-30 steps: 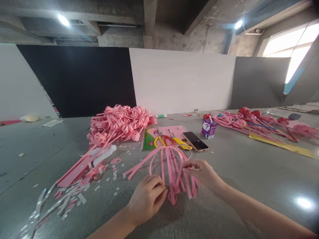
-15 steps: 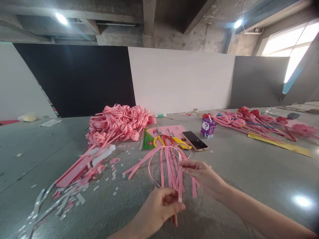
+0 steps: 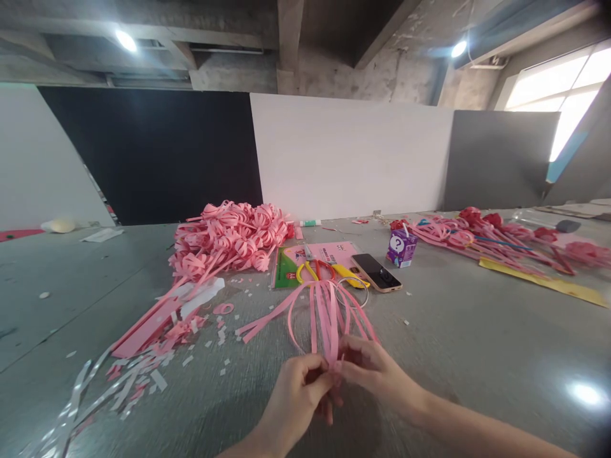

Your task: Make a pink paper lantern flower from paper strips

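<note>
Pink paper strips (image 3: pixel 323 312) fan out from one gathered spot toward me. At their near ends, my left hand (image 3: pixel 300 391) and my right hand (image 3: pixel 370 369) meet, fingertips pinched together on strip ends. Which strip each hand grips is partly hidden by the fingers. Just behind the strips lie scissors (image 3: pixel 307 271) with yellow and red handles, a yellow-handled tool (image 3: pixel 350 275) and a thin ring (image 3: pixel 365 299). Beneath them is a pink and green paper packet (image 3: pixel 286 270).
A phone (image 3: pixel 377 273) and a purple drink carton (image 3: pixel 401 247) stand right of the packet. Pink paper flowers (image 3: pixel 233 238) are heaped at left, above scraps and silver strips (image 3: pixel 81 388). More pink and red paper flowers (image 3: pixel 491 229) and a yellow strip (image 3: pixel 539 280) lie right.
My right hand has moved down and toward me, bringing its strip to my left hand. The hands were apart and now touch. The view has shifted slightly.
</note>
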Tool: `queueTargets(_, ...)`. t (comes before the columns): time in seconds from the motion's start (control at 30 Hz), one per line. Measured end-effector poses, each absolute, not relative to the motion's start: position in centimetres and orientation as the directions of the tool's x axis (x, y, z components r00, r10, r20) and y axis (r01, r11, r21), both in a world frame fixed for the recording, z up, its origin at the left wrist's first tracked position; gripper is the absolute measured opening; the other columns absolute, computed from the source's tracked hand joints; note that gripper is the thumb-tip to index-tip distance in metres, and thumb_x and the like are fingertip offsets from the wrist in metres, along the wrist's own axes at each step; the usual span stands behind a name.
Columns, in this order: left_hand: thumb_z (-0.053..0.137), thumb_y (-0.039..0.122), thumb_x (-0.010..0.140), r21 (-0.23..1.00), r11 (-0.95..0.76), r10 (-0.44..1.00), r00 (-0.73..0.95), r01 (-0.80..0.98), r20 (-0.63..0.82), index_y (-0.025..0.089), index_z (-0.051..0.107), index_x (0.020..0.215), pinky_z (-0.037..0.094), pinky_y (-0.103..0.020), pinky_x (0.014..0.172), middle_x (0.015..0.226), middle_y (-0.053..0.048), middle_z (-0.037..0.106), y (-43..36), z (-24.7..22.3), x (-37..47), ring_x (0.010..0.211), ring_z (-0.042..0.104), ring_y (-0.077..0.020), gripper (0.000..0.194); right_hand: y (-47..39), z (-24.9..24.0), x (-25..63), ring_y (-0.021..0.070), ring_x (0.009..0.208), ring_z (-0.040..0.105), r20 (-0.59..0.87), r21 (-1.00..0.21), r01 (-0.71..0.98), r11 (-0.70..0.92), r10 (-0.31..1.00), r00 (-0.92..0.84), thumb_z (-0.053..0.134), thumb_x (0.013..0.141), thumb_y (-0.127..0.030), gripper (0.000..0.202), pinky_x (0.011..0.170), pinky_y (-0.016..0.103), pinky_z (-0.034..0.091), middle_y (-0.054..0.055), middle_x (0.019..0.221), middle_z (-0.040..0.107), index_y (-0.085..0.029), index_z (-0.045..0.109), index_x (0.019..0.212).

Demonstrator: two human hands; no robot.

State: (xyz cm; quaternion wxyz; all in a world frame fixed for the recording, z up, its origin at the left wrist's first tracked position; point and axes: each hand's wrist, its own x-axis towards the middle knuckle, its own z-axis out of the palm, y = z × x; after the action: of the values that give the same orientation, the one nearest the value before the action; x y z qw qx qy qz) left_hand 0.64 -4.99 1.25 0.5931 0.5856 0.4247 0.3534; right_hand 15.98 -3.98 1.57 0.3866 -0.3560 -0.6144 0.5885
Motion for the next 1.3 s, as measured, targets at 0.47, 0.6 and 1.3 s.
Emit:
queueTargets(0.47,0.049,0.019,0.075,0.992,-0.097,0.923,0.379,0.083,0.058,0.013,0.055,0.063,0.04,-0.02,0.048,0.059,0.0,0.056,-4.6,0.5,0.3,0.047,0.05,-0.0091,0.014,-4.7,0.9,15.7,0.0127,0.061,0.057,0.132,-0.991,-0.088,0.105,0.907,-0.399,0.052,0.079,-0.03,0.018,0.059,0.026,0.043,0.001,0.064,0.057,-0.015,0.051,0.07)
queueTargets(0.6,0.049,0.02,0.075,0.983,-0.106,0.925,0.379,0.147,0.043,0.014,0.056,0.063,0.039,-0.02,0.047,0.059,0.0,0.057,-4.7,0.3,0.2,0.046,0.051,-0.0092,0.016,-4.6,1.0,15.7,0.0117,0.061,0.055,0.131,-0.991,-0.073,0.11,0.907,-0.401,0.053,0.078,-0.029,0.019,0.06,0.025,0.042,0.001,0.062,0.057,-0.014,0.052,0.067)
queueTargets(1.3,0.048,0.03,0.077,0.924,-0.15,0.948,0.318,0.353,0.032,0.014,0.058,0.065,0.036,-0.019,0.043,0.055,0.0,0.055,-6.0,0.2,0.4,0.043,0.049,-0.0099,0.023,-4.6,0.0,15.7,0.0103,0.059,0.053,0.161,-0.987,-0.02,0.161,0.951,-0.266,0.056,0.076,-0.034,0.021,0.056,0.021,0.041,-0.001,0.061,0.055,-0.015,0.055,0.066)
